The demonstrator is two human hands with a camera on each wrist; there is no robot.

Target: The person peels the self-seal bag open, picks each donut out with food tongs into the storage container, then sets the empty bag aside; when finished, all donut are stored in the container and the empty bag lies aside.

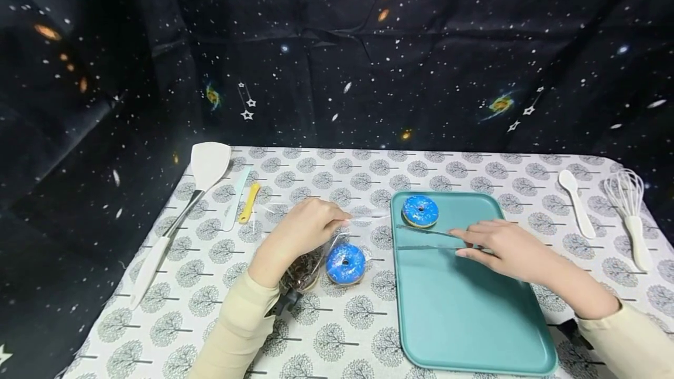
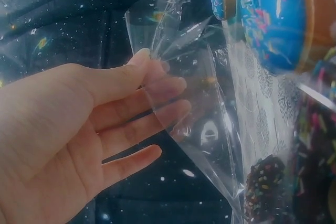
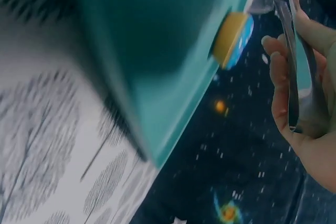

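My left hand [image 1: 310, 224] pinches the edge of a clear plastic bag [image 2: 194, 93] between thumb and forefinger, the other fingers extended behind the film. Just right of that wrist, a blue-iced doughnut [image 1: 345, 264] with sprinkles lies beside a chocolate doughnut [image 1: 302, 271], which the forearm partly covers. Over the green tray [image 1: 474, 320], my right hand [image 1: 497, 247] grips metal tongs [image 1: 429, 238]. Their two arms point left, spread apart, with nothing between the tips. A second blue doughnut [image 1: 420, 210] sits in the tray's far left corner, close behind the tongs.
Left on the tree-patterned cloth lie a white spatula [image 1: 210, 162], a pale blue knife [image 1: 237, 197] and a small yellow-handled utensil [image 1: 249, 203]. At the right are a white spoon [image 1: 577, 203] and a whisk [image 1: 632, 221]. A dark starry curtain [image 1: 337, 57] hangs behind.
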